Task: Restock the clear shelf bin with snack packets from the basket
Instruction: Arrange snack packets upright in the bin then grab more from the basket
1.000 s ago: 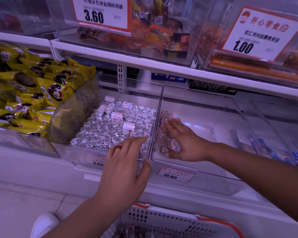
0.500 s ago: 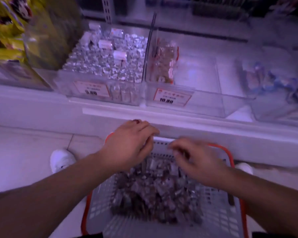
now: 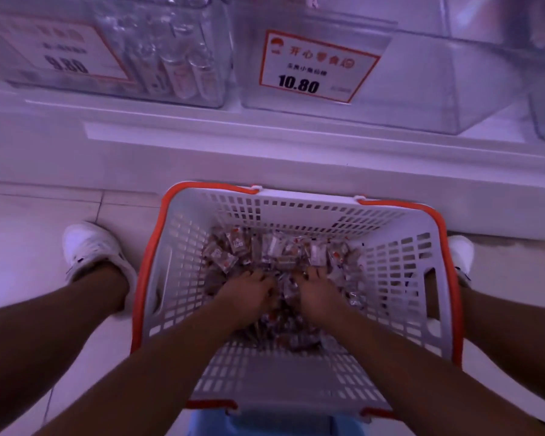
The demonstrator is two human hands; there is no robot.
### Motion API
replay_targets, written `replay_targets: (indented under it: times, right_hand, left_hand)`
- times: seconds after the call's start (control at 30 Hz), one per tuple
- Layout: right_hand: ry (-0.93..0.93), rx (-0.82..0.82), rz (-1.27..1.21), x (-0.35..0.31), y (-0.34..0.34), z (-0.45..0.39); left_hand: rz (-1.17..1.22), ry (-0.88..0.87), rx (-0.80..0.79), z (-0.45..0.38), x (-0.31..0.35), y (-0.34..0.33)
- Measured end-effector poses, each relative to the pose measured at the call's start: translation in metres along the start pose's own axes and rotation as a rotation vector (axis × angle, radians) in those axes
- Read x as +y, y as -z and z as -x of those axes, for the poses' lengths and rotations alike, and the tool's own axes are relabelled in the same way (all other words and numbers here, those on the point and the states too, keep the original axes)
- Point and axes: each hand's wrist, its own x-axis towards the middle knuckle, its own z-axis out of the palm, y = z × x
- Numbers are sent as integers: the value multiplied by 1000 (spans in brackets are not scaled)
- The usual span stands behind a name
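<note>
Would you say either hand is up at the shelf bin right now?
No, both the left hand and the right hand are down in the basket, among the packets.

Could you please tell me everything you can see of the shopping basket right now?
The basket is white slotted plastic with an orange rim and looks rigid. It stands upright on a blue thing on the tiled floor, before the shelf, between two white shoes. A heap of small brown-and-clear snack packets covers its bottom. Both hands reach in: the left hand and right hand dig their fingers into the packets.
</note>
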Motion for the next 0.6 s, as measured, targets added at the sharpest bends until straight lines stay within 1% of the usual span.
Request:
replay_targets:
  times: [0.03,0.1,0.17,0.27,0.33,0.4,0.47,0.53,0.6]
  right_hand:
    - [-12,37,-43,1,0,-3]
    - [-46,89,-256,5,6,-6]
    - [-69,37,-420,8,16,-6]
    - [-4,-111,-403,8,31,-9]
    - [14,-180,-347,6,38,-10]
    - [4,-208,-275,6,40,-10]
    - [-58,-200,-243,12,39,-7]
    - [-119,-206,-334,20,39,-7]
    - [-192,-215,-572,33,43,-4]
  left_hand:
    - [56,35,-9,-2,3,-7]
    - [144,75,25,-5,1,-15]
    - [237,94,42,-6,-5,-17]
    - [349,118,-47,-3,-12,-19]
    - [364,110,-89,1,-14,-22]
    - [376,117,-40,1,-10,-29]
    - [397,148,14,-3,-2,-31]
    - [378,170,-12,-8,10,-30]
    - [281,146,-48,-13,25,-31]
